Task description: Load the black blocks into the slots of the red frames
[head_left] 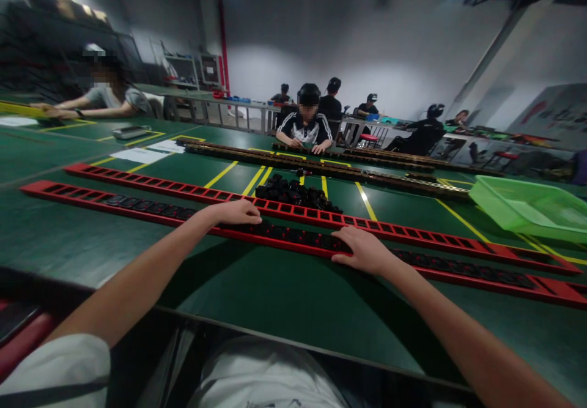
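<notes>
Left hand (236, 212): on the near red strip (298, 246), grip unclear from here.
Right hand (364, 251): same strip, well apart; can't tell if clamped.
Black pile (293, 194): just beyond the far red strip (305, 213).

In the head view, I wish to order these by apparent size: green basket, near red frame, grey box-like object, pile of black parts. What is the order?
1. Near red frame, clearly the longest
2. Green basket, reaching the picture's edge
3. Pile of black parts
4. Grey box-like object
</notes>
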Tool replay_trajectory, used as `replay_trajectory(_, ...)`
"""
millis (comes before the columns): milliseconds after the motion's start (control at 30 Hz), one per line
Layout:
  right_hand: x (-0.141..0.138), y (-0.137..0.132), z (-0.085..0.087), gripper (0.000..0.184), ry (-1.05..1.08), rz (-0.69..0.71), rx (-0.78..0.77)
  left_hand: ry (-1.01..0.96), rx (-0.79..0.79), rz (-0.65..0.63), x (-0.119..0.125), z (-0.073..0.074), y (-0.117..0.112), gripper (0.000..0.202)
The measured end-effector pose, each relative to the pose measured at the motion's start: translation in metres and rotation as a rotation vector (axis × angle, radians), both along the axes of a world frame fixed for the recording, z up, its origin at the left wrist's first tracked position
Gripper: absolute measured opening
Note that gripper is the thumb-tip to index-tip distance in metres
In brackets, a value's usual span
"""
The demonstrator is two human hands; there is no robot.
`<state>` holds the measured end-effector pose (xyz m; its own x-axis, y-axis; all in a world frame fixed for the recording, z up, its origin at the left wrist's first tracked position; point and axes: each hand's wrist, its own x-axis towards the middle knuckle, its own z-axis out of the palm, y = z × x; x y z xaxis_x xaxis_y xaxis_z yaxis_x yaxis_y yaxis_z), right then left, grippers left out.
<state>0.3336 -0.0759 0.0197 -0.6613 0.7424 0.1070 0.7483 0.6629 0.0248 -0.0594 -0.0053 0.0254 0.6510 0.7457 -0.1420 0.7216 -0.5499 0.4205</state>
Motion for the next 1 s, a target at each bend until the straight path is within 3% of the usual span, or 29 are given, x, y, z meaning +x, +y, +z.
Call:
replay_trajectory(200,0.014,-0.002,0.0,0.049,0.053,-0.042,-0.042,-0.028,-0.081,-0.031,-0.016,-0.001,0.005,0.037)
replay_trajectory(467,0.014,0.003,-0.003,0.05,0.114,-0.057,-0.106,-0.095,-0.111,-0.046,-0.016,-0.008,0.008,0.039)
replay_trajectory(1000,0.014,0.001,0.0,0.05,0.142,-0.067,-0.138,-0.018,-0.07,0.008,-0.01,-0.002,0.0,0.041)
